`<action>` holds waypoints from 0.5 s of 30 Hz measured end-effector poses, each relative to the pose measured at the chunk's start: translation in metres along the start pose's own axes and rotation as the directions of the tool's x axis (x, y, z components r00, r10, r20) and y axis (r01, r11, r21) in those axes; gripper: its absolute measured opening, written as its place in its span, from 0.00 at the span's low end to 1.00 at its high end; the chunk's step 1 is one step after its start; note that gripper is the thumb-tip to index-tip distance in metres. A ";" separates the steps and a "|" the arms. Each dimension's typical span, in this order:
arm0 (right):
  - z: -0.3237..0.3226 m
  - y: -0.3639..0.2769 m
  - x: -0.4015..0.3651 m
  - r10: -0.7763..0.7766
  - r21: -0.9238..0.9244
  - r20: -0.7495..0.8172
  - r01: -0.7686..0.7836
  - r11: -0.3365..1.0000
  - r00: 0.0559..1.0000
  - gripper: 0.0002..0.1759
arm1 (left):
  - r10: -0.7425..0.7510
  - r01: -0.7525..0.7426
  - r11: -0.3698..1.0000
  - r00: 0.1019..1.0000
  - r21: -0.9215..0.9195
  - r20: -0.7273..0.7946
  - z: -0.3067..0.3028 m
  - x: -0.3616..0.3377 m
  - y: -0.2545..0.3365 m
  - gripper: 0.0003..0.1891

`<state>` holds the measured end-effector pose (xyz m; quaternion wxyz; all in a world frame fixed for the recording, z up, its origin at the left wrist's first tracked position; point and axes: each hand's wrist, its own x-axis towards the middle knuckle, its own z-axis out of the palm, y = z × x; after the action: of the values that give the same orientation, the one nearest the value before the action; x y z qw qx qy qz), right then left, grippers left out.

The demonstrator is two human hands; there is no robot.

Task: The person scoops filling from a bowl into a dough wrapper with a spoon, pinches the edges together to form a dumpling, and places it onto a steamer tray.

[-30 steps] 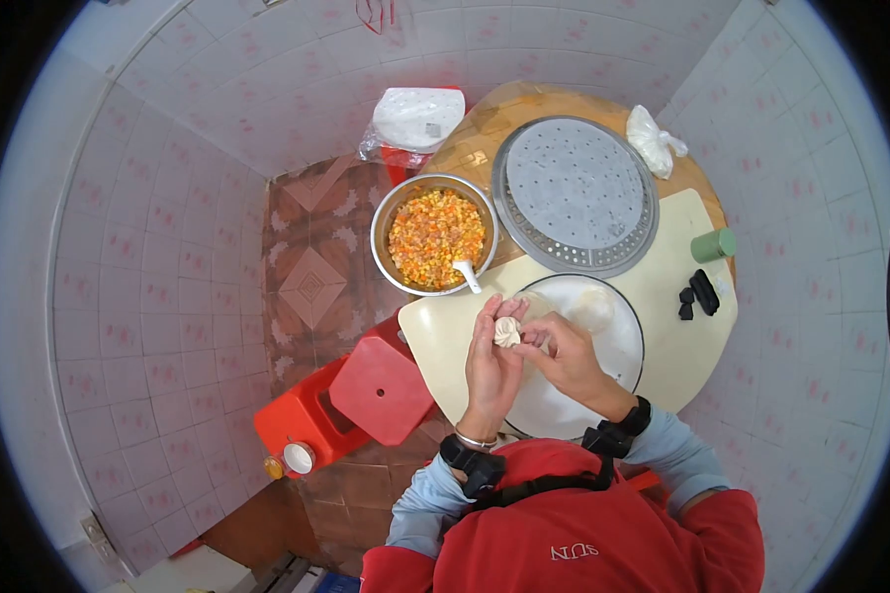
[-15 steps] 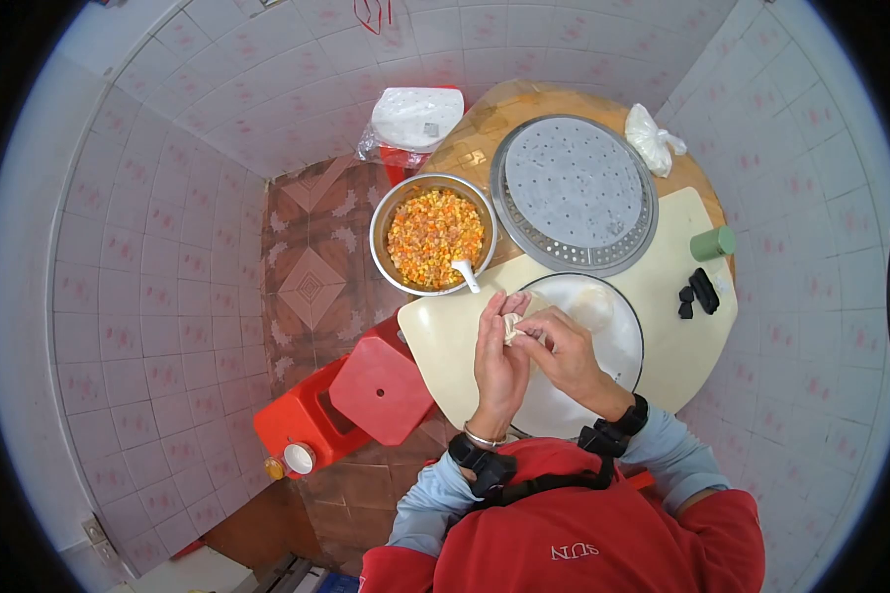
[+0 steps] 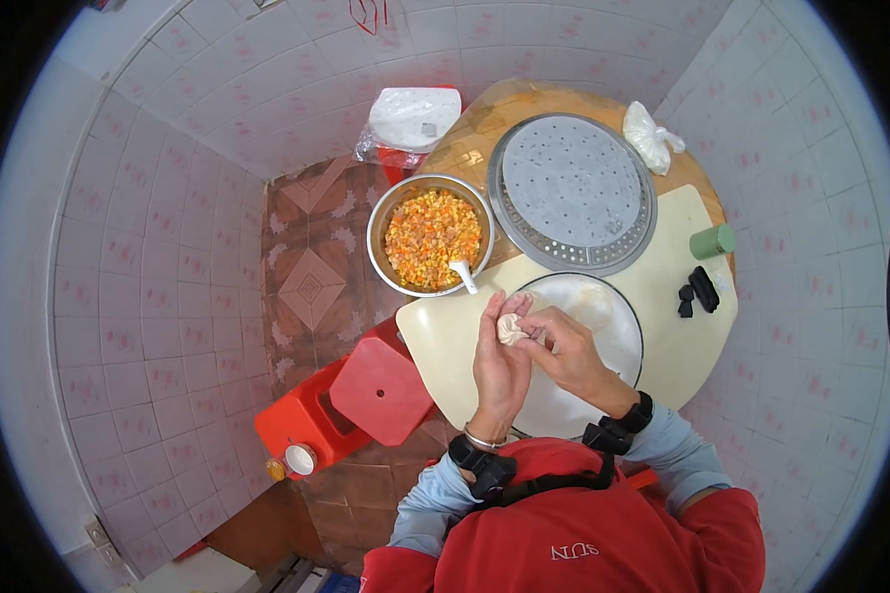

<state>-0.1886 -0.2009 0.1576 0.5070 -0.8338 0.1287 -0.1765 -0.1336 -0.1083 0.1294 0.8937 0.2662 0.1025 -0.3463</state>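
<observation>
Cradling a pleated dough bun (image 3: 509,329) in the lightly curled fingers of the left hand (image 3: 501,361) and pinching its right side with the narrowed fingers of the right hand (image 3: 562,348), above the left part of a round white tray (image 3: 554,410). On the cream surface (image 3: 437,328), with a perforated metal steamer (image 3: 569,188) just beyond the tray, a steel bowl (image 3: 377,237) of diced yellow-and-orange filling (image 3: 430,237) beyond it to the left, and a green cylinder (image 3: 712,241) to its right.

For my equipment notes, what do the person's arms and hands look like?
The left hand and right hand are ungloved. Each has a black strapped wrist device; the left also has a silvery bracelet. Light blue sleeves show below red outer sleeves.
</observation>
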 end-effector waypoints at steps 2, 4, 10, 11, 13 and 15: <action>-0.002 0.000 0.000 -0.003 -0.023 0.031 0.004 1.000 1.000 0.09 | 0.014 -0.014 1.000 1.000 0.007 0.013 0.000 0.000 0.000 0.24; -0.001 0.002 0.000 0.009 -0.035 0.030 -0.008 0.999 1.000 0.08 | 0.026 -0.027 1.000 0.999 0.013 0.026 -0.001 0.000 -0.001 0.25; 0.001 0.006 0.004 0.043 -0.030 0.012 -0.042 0.999 0.999 0.06 | -0.010 0.010 1.000 1.000 0.009 0.027 -0.004 0.000 -0.004 0.27; 0.001 0.005 0.004 0.057 -0.023 0.012 -0.057 0.998 0.998 0.06 | -0.015 0.015 1.000 1.000 0.000 0.025 -0.003 -0.001 -0.004 0.26; 0.002 0.006 0.005 0.064 -0.024 0.006 -0.064 0.998 0.998 0.06 | -0.020 0.020 1.000 1.000 -0.010 0.023 -0.003 -0.001 -0.006 0.24; 0.002 0.007 0.006 0.069 -0.026 -0.001 -0.069 0.997 0.998 0.05 | -0.023 0.023 1.000 0.999 0.014 0.024 -0.005 0.001 -0.007 0.24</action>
<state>-0.1829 -0.2048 0.1516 0.5019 -0.8353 0.1599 -0.1572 -0.1378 -0.1104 0.1224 0.8890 0.2669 0.0926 -0.3603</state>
